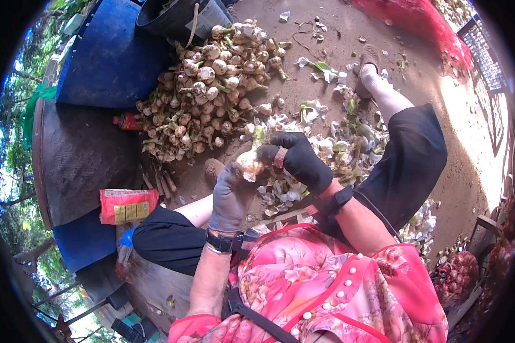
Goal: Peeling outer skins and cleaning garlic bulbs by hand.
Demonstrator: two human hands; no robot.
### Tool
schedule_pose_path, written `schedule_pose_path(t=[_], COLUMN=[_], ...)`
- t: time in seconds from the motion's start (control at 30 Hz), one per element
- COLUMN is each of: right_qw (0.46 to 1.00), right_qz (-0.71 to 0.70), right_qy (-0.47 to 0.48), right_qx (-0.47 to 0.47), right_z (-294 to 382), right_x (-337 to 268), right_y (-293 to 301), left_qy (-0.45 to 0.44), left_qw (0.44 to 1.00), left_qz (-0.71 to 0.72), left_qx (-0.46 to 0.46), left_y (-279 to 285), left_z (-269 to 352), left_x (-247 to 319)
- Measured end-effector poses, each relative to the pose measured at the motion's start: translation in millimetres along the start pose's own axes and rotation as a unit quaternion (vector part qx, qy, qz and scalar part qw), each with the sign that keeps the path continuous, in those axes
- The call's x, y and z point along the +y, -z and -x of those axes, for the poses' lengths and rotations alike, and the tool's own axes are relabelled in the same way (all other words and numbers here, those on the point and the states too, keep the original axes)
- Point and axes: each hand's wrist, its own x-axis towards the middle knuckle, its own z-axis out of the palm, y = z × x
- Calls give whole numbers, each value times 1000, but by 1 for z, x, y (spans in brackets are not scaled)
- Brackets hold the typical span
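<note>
My left hand [231,195], in a grey glove, holds a garlic bulb [249,162] from below and the left. The bulb's green stem stub [259,135] points up, away from my body. My right hand [302,160], in a black glove, presses curled fingers against the bulb's right side. A pinkish band [280,157] wraps one of its fingers. Past my hands lies a large heap of garlic bulbs [214,90], with short stems. Peeled garlic skins and leaf scraps [347,150] cover the ground between my legs, partly hidden by my right hand.
Beyond the heap stands a dark bucket [167,19] beside a blue sheet [111,55]. A red can [128,121] touches the heap's left side. Several handled tools [165,182] lie near a red packet [128,206]. Red netting [416,21] is at upper right, a net bag of bulbs [457,274] lower right.
</note>
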Motion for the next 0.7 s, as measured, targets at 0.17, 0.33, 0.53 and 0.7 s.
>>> schedule_pose_path(t=[0.17, 0.33, 0.53, 0.7], right_qw=[990, 998, 974, 992], right_qz=[-105, -60, 133, -62], right_qy=[-91, -22, 181, 105], right_qx=[-17, -21, 21, -23], right_z=[4, -4, -7, -4], right_x=[-11, 14, 27, 27], right_y=[-1, -5, -8, -6], left_qy=[-160, -119, 34, 78], left_qw=[900, 926, 999, 990], left_qz=[-404, -357, 17, 3], left_qx=[20, 10, -24, 117], left_y=[4, 11, 32, 21], left_z=[-2, -4, -10, -14], left_x=[5, 6, 2, 1])
